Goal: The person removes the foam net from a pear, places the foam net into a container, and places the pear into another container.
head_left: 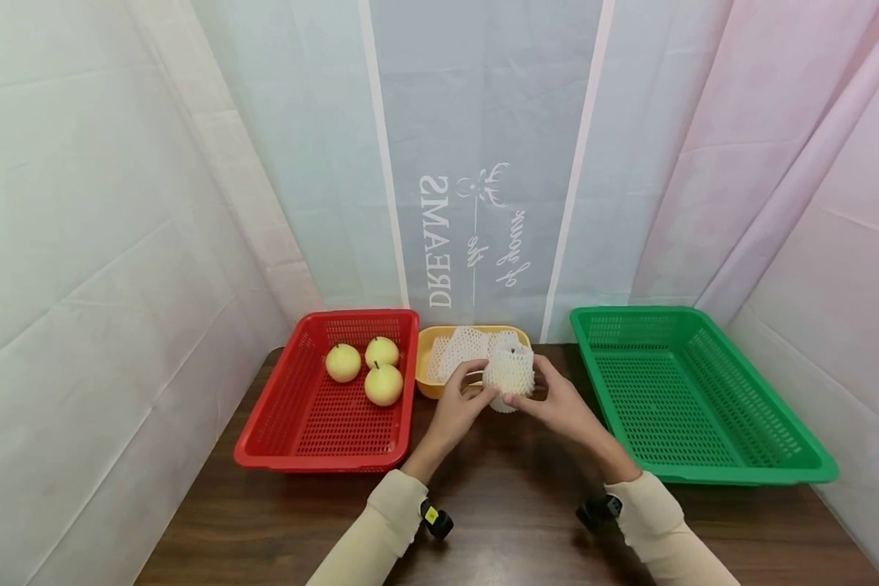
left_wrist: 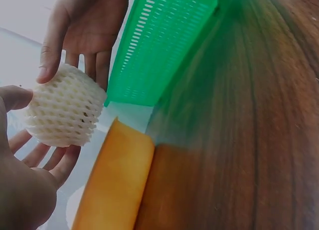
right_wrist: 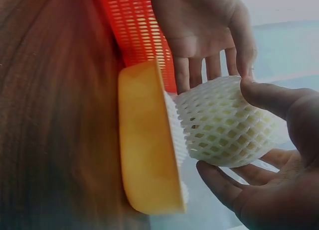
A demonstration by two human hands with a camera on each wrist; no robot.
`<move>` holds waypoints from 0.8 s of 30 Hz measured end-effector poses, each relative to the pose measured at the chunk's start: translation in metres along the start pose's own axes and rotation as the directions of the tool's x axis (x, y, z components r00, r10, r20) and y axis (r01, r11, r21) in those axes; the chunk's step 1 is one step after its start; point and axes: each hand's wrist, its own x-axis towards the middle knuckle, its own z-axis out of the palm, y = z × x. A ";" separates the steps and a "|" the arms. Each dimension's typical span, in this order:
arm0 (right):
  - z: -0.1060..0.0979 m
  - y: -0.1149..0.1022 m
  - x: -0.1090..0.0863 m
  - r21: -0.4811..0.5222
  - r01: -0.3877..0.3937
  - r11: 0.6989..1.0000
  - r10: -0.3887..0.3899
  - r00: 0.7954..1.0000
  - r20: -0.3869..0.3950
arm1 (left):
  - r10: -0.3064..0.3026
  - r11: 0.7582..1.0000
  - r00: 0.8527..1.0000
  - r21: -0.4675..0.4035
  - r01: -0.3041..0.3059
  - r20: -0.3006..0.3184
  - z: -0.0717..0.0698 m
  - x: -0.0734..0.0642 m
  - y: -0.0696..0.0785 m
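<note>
A pear (head_left: 510, 371) wrapped in a white foam net sleeve (right_wrist: 227, 123) is held up between both hands, just in front of a yellow basket (head_left: 430, 389). My left hand (head_left: 460, 404) grips it from the left, thumb near the front and fingers around the side. From the right, my right hand (head_left: 559, 404) holds it the same way. Yellow-green skin shows through the mesh in the right wrist view, and a stem pokes out at the top in the head view. More white foam nets (head_left: 463, 348) lie in the yellow basket.
On the left stands a red basket (head_left: 322, 462) with three bare pears (head_left: 384, 384) inside. A green basket (head_left: 703, 407) stands on the right. All rest on a dark wooden table (head_left: 513, 521), with curtains (head_left: 483, 122) behind and at the sides.
</note>
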 end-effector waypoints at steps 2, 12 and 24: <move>0.004 0.001 0.000 -0.002 -0.022 1.000 0.022 1.000 0.002 | -0.007 1.000 1.000 0.004 0.007 -0.002 -0.002 -0.002 -0.002; 0.022 0.012 -0.001 -0.004 -0.078 0.997 0.078 0.997 0.009 | -0.012 0.999 1.000 0.049 0.012 -0.001 -0.011 -0.013 -0.015; 0.036 0.020 -0.001 -0.021 -0.049 0.999 0.050 0.997 0.053 | -0.041 0.991 0.998 0.126 0.035 0.040 -0.023 -0.021 -0.023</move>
